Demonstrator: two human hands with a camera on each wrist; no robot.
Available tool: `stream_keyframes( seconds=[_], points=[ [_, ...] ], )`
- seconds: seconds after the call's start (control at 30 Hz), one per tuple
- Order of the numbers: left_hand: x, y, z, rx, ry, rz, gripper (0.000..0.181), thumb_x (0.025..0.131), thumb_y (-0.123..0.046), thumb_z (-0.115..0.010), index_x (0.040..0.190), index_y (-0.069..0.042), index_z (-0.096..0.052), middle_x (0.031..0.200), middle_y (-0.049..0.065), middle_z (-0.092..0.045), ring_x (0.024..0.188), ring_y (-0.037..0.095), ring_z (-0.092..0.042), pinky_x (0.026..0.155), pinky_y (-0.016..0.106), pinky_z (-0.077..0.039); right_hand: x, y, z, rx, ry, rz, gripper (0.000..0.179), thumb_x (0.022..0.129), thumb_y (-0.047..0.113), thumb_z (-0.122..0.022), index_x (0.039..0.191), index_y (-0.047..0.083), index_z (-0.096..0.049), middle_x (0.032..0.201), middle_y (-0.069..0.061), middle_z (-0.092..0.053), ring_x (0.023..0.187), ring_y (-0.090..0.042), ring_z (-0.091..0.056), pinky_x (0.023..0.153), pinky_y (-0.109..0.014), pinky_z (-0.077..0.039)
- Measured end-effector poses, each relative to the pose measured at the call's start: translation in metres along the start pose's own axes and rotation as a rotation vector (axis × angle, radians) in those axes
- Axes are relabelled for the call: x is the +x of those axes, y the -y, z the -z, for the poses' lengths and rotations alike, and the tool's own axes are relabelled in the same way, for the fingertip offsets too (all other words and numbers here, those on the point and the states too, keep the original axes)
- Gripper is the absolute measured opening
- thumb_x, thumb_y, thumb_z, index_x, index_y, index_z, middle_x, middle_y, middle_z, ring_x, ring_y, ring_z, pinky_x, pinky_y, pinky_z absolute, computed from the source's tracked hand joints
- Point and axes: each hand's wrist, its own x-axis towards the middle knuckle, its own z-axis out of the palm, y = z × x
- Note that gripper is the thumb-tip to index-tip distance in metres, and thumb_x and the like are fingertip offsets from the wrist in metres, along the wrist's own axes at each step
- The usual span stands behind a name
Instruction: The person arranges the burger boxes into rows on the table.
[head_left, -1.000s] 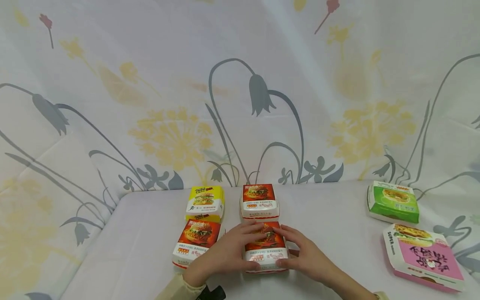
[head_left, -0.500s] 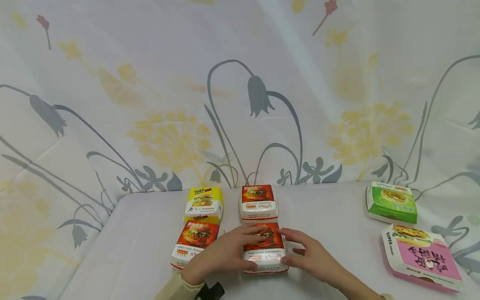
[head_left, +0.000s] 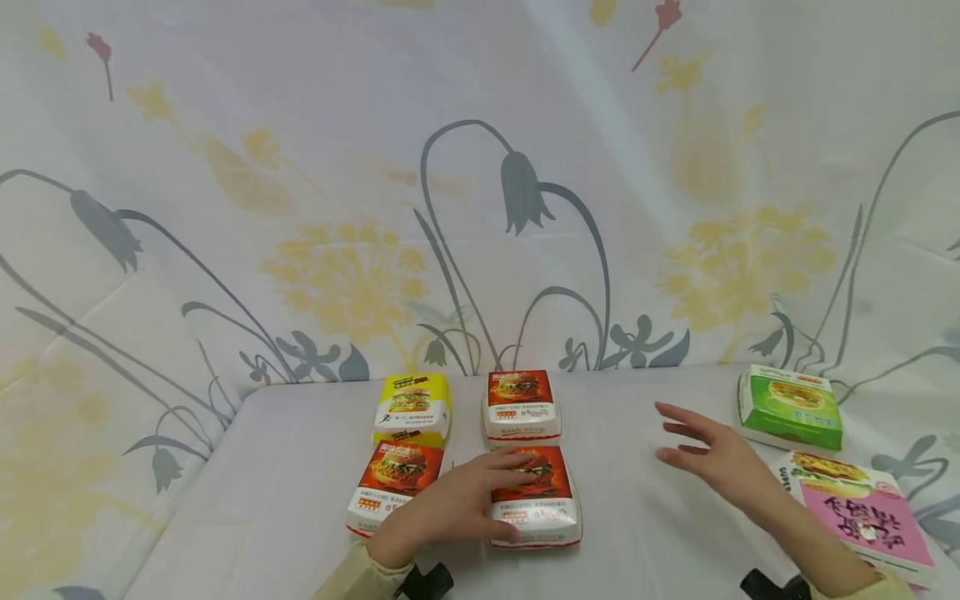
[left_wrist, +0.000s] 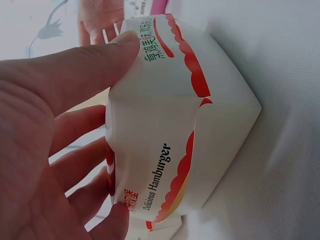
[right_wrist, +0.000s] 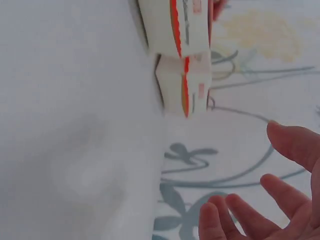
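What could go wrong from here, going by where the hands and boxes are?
The left hand grips the front middle box; pushing it away might shunt the rear middle box close behind it.

That hand also overlaps the front left box in the head view, so a sideways move could knock it askew.

The right hand holds nothing, but its forearm crosses the view of the pink box; lowering it might bump that box.
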Motion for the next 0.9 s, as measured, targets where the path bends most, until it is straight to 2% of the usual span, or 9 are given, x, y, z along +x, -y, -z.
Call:
stream_keyframes(
  seconds=[0.1,0.23,0.33,0.4,0.47,0.57,0.63,0.73,0.9],
  points=[
    [-0.002,0.001,0.001,-0.001,0.001,0.009,0.066,0.085,-0.039,-0.079,0.145,-0.025,-0.054,0.157,-0.010,-0.036,0.145,0.016,-0.029,0.110,0.041,-0.038,0.003,-0.009,0.025,-0.005,-0.029,-0.050,0.075,0.094,0.036,-0.069,0.153,0.004,-0.036,0.150,-0.026,-0.042,0.129,-0.039,-0.050,0.092,-0.041,-0.053],
    [-0.002,0.001,0.002,-0.005,0.001,0.018,0.067,0.085,-0.038,-0.079,0.146,-0.026,-0.053,0.157,-0.010,-0.036,0.144,0.017,-0.031,0.110,0.041,-0.038,0.010,-0.027,0.056,-0.028,-0.060,-0.083,0.076,0.096,0.037,-0.066,0.153,-0.001,-0.033,0.149,-0.026,-0.042,0.111,0.000,-0.058,0.082,-0.019,-0.051],
    [-0.002,0.002,0.002,-0.010,0.000,0.022,0.067,0.085,-0.037,-0.079,0.146,-0.027,-0.053,0.157,-0.010,-0.036,0.144,0.017,-0.032,0.109,0.040,-0.038,0.015,-0.041,0.079,-0.056,-0.084,-0.076,0.076,0.097,0.037,-0.065,0.152,-0.004,-0.033,0.147,-0.020,-0.047,0.099,0.018,-0.047,0.076,-0.012,-0.048],
    [-0.002,0.002,0.002,-0.012,0.001,0.019,0.067,0.085,-0.036,-0.079,0.146,-0.026,-0.053,0.156,-0.009,-0.036,0.144,0.017,-0.032,0.109,0.040,-0.038,0.017,-0.049,0.093,-0.080,-0.098,-0.091,0.076,0.098,0.039,-0.064,0.152,-0.003,-0.032,0.147,-0.015,-0.048,0.103,0.013,-0.051,0.074,-0.012,-0.048],
    [-0.002,0.002,0.001,-0.016,0.005,0.021,0.067,0.085,-0.037,-0.080,0.145,-0.026,-0.053,0.156,-0.009,-0.037,0.143,0.017,-0.033,0.109,0.040,-0.039,0.018,-0.055,0.107,-0.088,-0.100,-0.118,0.077,0.099,0.041,-0.061,0.153,-0.004,-0.028,0.151,-0.019,-0.042,0.120,-0.011,-0.054,0.088,-0.025,-0.050],
    [-0.002,0.002,0.001,-0.022,0.015,0.026,0.067,0.085,-0.037,-0.079,0.146,-0.026,-0.053,0.156,-0.008,-0.037,0.143,0.017,-0.033,0.109,0.039,-0.039,0.020,-0.063,0.126,-0.121,-0.099,-0.175,0.080,0.101,0.045,-0.055,0.153,-0.007,-0.022,0.153,-0.035,-0.026,0.133,-0.053,-0.033,0.100,-0.059,-0.040],
    [-0.002,0.002,0.002,-0.027,0.017,0.033,0.067,0.085,-0.037,-0.079,0.146,-0.026,-0.053,0.156,-0.009,-0.036,0.143,0.016,-0.032,0.109,0.039,-0.039,0.021,-0.069,0.137,-0.139,-0.103,-0.201,0.081,0.102,0.045,-0.052,0.152,-0.009,-0.018,0.150,-0.043,-0.016,0.132,-0.065,-0.018,0.094,-0.077,-0.026],
    [-0.001,0.000,0.002,-0.028,0.020,0.037,0.066,0.086,-0.036,-0.079,0.146,-0.027,-0.052,0.157,-0.011,-0.035,0.144,0.015,-0.030,0.109,0.040,-0.038,0.022,-0.080,0.150,-0.168,-0.118,-0.240,0.083,0.102,0.047,-0.050,0.152,-0.010,-0.016,0.149,-0.045,-0.012,0.131,-0.068,-0.012,0.091,-0.080,-0.024],
    [0.002,-0.002,0.000,-0.033,0.029,0.028,0.068,0.086,-0.034,-0.079,0.147,-0.029,-0.051,0.157,-0.015,-0.033,0.145,0.013,-0.028,0.110,0.041,-0.038,0.024,-0.098,0.166,-0.198,-0.124,-0.263,0.080,0.103,0.044,-0.049,0.150,-0.013,-0.018,0.145,-0.049,-0.013,0.128,-0.070,-0.015,0.092,-0.081,-0.023]
  ],
)
